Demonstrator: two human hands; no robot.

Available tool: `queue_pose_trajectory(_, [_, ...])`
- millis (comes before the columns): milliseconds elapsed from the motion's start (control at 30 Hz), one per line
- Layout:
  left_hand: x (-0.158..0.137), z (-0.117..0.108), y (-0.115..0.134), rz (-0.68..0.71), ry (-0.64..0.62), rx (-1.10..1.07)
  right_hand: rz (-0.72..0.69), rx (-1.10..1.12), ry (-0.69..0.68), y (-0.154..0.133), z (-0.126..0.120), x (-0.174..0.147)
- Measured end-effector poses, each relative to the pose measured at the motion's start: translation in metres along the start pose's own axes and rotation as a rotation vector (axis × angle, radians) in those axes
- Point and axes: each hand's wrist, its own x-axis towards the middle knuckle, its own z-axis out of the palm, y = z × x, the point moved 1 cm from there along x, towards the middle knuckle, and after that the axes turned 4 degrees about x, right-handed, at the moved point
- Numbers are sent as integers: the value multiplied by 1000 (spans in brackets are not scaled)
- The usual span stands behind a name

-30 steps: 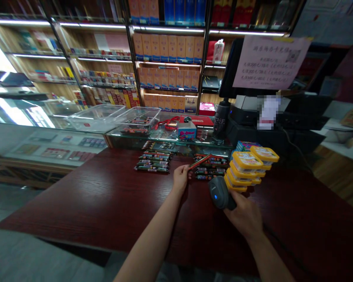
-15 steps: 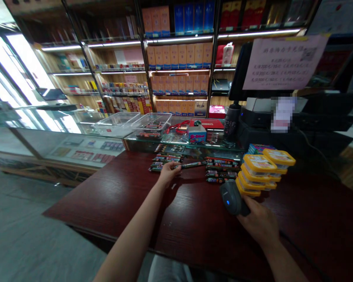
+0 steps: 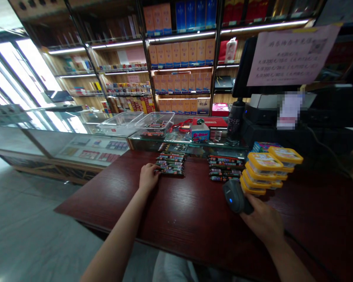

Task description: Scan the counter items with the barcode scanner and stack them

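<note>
My left hand (image 3: 148,178) is at the left end of a group of dark, patterned pens (image 3: 171,161), its fingers closed on the end of the nearest pen (image 3: 172,172), which lies on the desk beside the others. My right hand (image 3: 264,219) grips a dark barcode scanner (image 3: 234,196) with a blue light, and a cable runs away behind it. Just beyond the scanner lies a second group of similar pens (image 3: 226,168). Yellow-lidded plastic boxes (image 3: 264,161) are stacked right of that group.
A dark wooden desk (image 3: 176,215) spans the front. Behind it, a glass counter carries clear plastic bins (image 3: 120,123) and a small blue-and-white box (image 3: 200,134). A monitor bearing a pink paper sign (image 3: 291,56) stands at the right. Shelves of boxed goods line the wall.
My left hand has moved left, bringing the pen from the gap between the groups down to the near side of the left group. My right hand still holds the scanner in much the same place.
</note>
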Motion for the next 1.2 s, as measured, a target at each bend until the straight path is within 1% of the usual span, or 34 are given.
queue_pose_trajectory(33, [0,3,6,60,-17,52,0,-4,-2,0,0,0])
queue_pose_trajectory(100, [-1,11,18,180,-86,81,1,-8,-13,1,0,0])
queue_pose_trajectory(167, [-1,18,27,254,-149,83,-6,-10,-23,1,1,-1])
queue_pose_trajectory(233, [-1,22,29,265,-167,85,-8,-11,-28,2,2,-1])
queue_pose_trajectory(300, [0,24,27,261,-158,80,3,-8,-27,3,2,-2])
queue_pose_trajectory(467, [-2,20,21,215,-118,134,56,35,-66,1,-1,0])
queue_pose_trajectory(567, [-5,20,32,237,-113,156,100,36,-86,-3,-4,2])
queue_pose_trajectory(633, [-7,23,46,272,-120,139,118,34,-92,-4,-6,3])
queue_pose_trajectory(733, [-11,36,79,324,-141,79,115,44,-90,-5,-7,4])
queue_pose_trajectory(933, [-23,77,159,487,-285,-58,100,53,-97,-4,-7,4])
queue_pose_trajectory(1000, [-25,91,178,488,-320,-99,89,52,-91,-3,-7,4])
queue_pose_trajectory(1100, [-25,107,194,408,-307,-172,79,61,-86,-2,-7,4])
queue_pose_trajectory(1200, [-22,115,195,343,-288,-243,80,89,-98,-2,-7,5])
